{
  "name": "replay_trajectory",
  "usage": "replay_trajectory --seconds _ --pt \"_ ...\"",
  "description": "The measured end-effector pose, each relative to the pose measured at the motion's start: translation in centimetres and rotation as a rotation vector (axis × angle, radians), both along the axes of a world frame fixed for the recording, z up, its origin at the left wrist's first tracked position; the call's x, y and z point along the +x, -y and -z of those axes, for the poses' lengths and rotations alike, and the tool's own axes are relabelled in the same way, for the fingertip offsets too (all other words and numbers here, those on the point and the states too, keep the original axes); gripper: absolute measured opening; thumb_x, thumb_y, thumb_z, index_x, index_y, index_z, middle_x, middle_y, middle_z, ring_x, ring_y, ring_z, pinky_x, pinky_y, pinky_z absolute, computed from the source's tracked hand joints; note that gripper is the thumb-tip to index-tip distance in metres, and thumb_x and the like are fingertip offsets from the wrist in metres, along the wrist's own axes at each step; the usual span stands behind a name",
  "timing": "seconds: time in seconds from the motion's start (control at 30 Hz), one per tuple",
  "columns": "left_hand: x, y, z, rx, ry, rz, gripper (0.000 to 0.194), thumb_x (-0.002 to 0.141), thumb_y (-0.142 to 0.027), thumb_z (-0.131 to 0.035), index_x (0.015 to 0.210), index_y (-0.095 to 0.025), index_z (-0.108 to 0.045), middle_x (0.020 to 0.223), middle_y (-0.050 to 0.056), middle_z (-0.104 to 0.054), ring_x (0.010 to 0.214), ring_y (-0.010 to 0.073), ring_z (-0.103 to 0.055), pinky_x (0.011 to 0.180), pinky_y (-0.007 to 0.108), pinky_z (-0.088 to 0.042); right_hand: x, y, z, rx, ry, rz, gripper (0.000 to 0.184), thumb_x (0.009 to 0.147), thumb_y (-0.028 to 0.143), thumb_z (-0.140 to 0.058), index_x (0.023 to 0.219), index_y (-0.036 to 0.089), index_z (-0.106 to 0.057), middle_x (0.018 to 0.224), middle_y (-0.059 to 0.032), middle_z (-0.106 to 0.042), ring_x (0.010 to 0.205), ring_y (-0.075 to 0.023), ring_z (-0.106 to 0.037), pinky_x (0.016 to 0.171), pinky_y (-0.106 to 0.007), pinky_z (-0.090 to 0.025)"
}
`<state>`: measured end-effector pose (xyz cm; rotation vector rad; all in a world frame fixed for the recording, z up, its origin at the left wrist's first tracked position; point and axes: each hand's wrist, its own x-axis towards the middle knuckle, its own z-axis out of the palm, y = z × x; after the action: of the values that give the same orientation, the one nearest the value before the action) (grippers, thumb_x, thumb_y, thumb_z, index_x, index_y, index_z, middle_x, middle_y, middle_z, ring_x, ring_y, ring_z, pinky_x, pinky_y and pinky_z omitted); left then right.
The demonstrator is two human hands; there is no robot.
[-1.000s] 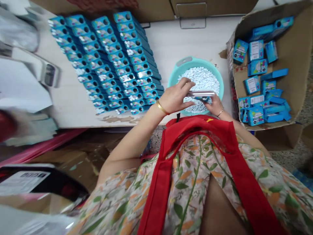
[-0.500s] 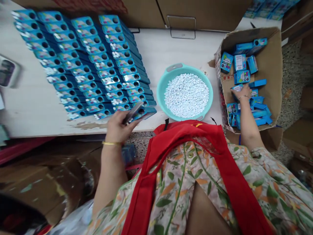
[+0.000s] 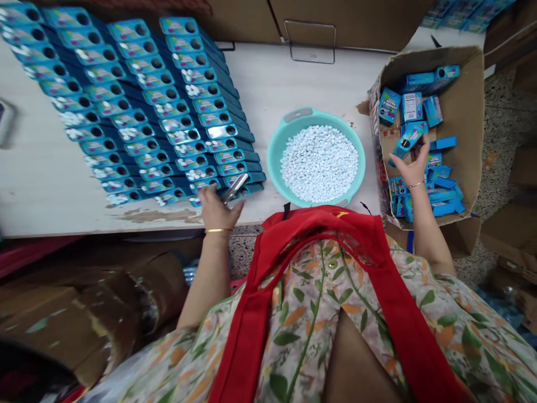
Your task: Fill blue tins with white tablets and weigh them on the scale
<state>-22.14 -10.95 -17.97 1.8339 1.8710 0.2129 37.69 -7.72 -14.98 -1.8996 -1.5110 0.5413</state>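
My right hand (image 3: 413, 166) grips a small blue caramel box (image 3: 408, 143) by its sides, with a dark round hole in its end facing up. It is held over an open cardboard carton (image 3: 472, 134) with more blue boxes loose inside. At the near end of the standing rows of blue boxes (image 3: 222, 131), my left hand (image 3: 218, 210) holds a narrow, shiny metal tool, scoop-like in shape (image 3: 235, 188). Its thumb is spread away from the fingers. A blue box (image 3: 251, 189) stands just beyond the tool, last in the rightmost row.
Between the rows and the carton sits a turquoise basin (image 3: 274, 159) of small white candies (image 3: 321, 162). Small white pieces lie on many of the box tops. Large cardboard (image 3: 361, 28) and a wire bracket (image 3: 310, 42) border the table's back.
My right hand has lifted and tilted a blue box up from the pile in the carton. My left hand has moved right and away from the box at the row's near end.
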Motion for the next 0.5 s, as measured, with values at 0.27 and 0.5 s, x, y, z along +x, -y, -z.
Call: replay_trajectory --seconds 0.27,0.5 --pt "10.3 -3.8 -1.1 -0.043 0.009 0.369 0.039 0.104 -0.037 -0.041 0.132 -0.015 -0.057 0.122 0.015 -0.066 0.117 0.0276 -0.059 0.103 0.042 -0.048 -9.3 0.6 -3.1 -0.150 -0.924 -0.017 0.072 0.086 0.071 -0.032 0.126 0.021 -0.066 0.106 -0.0126 -0.072 0.107 -0.0335 -0.073 0.094 -0.064 -0.059" --pt "22.2 -10.5 3.2 -0.071 -0.142 0.554 0.043 0.106 -0.018 -0.026 0.138 -0.011 -0.055 0.136 0.020 -0.061 0.123 0.0295 -0.056 0.105 0.044 -0.043 -10.8 4.2 0.6 -0.121 -0.908 0.272 0.043 0.078 0.055 -0.068 0.109 0.024 -0.065 0.101 -0.0032 -0.074 0.102 -0.0233 -0.075 0.091 -0.044 -0.064"
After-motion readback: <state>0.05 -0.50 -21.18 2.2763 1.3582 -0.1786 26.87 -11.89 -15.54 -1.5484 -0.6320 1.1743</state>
